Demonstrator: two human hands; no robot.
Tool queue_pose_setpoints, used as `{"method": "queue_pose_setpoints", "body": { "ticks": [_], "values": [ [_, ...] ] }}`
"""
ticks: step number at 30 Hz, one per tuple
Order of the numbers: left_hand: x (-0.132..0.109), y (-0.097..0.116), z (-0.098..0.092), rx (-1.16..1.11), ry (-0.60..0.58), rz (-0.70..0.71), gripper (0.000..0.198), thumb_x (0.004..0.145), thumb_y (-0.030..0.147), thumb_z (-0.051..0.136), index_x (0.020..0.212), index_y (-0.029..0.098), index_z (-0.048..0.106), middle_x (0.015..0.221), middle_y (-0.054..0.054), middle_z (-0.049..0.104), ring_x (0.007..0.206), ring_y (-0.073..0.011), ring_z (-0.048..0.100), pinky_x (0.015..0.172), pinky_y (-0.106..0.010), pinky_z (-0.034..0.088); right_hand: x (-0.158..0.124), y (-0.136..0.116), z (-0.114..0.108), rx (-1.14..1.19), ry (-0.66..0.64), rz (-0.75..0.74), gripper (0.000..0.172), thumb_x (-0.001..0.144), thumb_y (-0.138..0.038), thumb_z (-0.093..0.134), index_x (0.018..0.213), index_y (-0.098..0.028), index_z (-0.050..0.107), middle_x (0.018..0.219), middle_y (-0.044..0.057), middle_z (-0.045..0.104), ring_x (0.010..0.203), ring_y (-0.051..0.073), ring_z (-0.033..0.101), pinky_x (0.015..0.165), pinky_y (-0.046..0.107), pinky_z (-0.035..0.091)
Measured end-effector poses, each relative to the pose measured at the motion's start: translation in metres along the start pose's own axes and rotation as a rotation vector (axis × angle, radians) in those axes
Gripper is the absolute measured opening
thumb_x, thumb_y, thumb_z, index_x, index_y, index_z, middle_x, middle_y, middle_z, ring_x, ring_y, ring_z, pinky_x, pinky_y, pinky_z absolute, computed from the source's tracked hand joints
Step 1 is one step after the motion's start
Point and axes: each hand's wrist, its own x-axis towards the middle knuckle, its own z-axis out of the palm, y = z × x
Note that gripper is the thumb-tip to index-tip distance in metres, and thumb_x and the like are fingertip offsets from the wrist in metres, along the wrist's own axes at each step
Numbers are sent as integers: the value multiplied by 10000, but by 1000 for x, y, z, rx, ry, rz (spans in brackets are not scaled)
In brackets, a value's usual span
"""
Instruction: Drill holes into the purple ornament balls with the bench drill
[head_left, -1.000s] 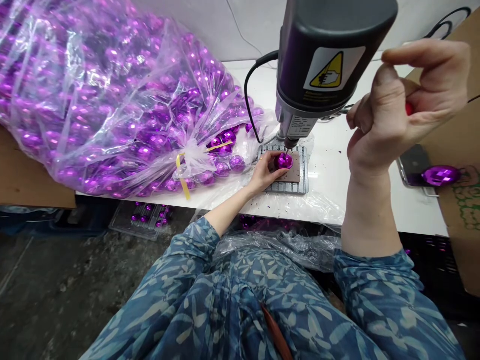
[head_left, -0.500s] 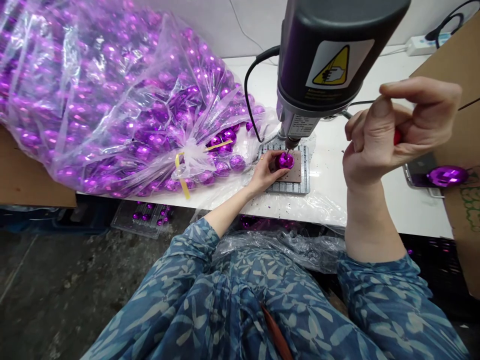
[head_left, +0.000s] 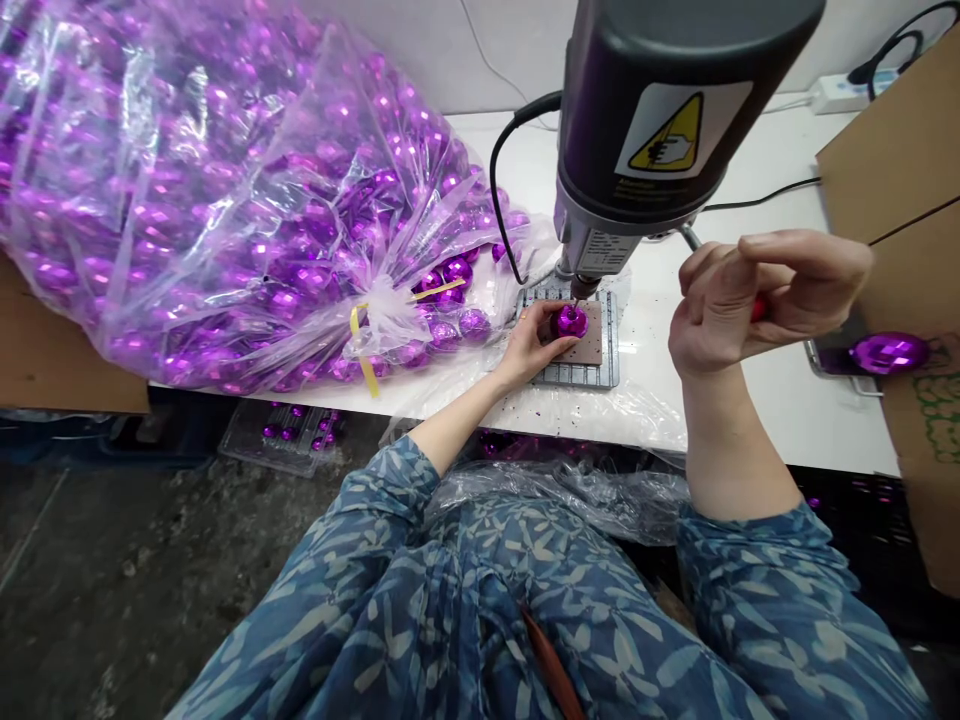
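Head view: right grip [head_left: 724, 308] mostly hides the red lever knob [head_left: 760, 308].

Left hand [head_left: 529, 350] holds purple ball [head_left: 572, 321] under drill [head_left: 637, 190]; right hand [head_left: 739, 305] grips red-knobbed lever [head_left: 689, 237].

The person wears a blue fabric garment [head_left: 442, 590] printed with pale petal shapes. Its loose sleeves [head_left: 765, 565] end at the forearms. A narrow rust-brown strip [head_left: 553, 668] shows down the front.
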Motion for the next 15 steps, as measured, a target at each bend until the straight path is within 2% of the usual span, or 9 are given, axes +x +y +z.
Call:
{"method": "queue_pose_setpoints", "body": {
  "ticks": [5,8,9,11,13,14,15],
  "values": [
    [0,-1,1,2,5,12,522,923,446,846,1342,267,591,1356,-107,694,1308,-291,653,1154,-516,536,-9,6,-7,32,-51,-59,309,900,-553,726,882,-274,593,490,-86,265,326,71,267,398,277,278],
    [0,-3,1,0,6,18,524,924,451,843,1343,261,592,1361,-111,689,1315,-291,649,1161,-518,531,-5,-1,-2,45,-72,-71,340,894,-590,732,853,-271,620,459,-87,223,298,64,233,366,272,254],
    [0,-4,1,0,5,18,525,924,452,843,1344,261,593,1364,-112,686,1319,-292,648,1164,-520,531,1,-6,3,41,-70,-59,337,904,-591,724,864,-268,636,468,-86,257,300,58,248,359,264,255],
    [0,-5,2,-4,7,9,524,921,451,847,1341,263,595,1358,-111,684,1312,-290,653,1161,-521,537,18,-17,14,36,-67,-11,268,931,-524,724,922,-260,679,549,-81,432,337,32,317,368,237,282],
    [1,-5,3,-20,17,-1,519,921,444,849,1336,263,596,1344,-108,683,1293,-283,665,1152,-520,550,40,-28,27,63,-99,93,131,932,-377,748,960,-254,716,912,-74,680,438,-26,433,399,186,300],
    [1,-4,3,-31,22,-2,515,921,440,849,1334,263,597,1344,-107,682,1287,-278,671,1147,-519,557,51,-32,33,114,-98,125,87,912,-318,763,955,-250,730,993,-83,700,470,-42,455,407,166,296],
    [0,-3,4,-41,28,2,513,920,439,851,1329,264,597,1353,-108,678,1285,-275,675,1141,-517,563,61,-35,38,143,-144,170,65,904,-270,759,958,-244,736,988,-84,698,490,-40,471,411,158,306]
  ]
}}
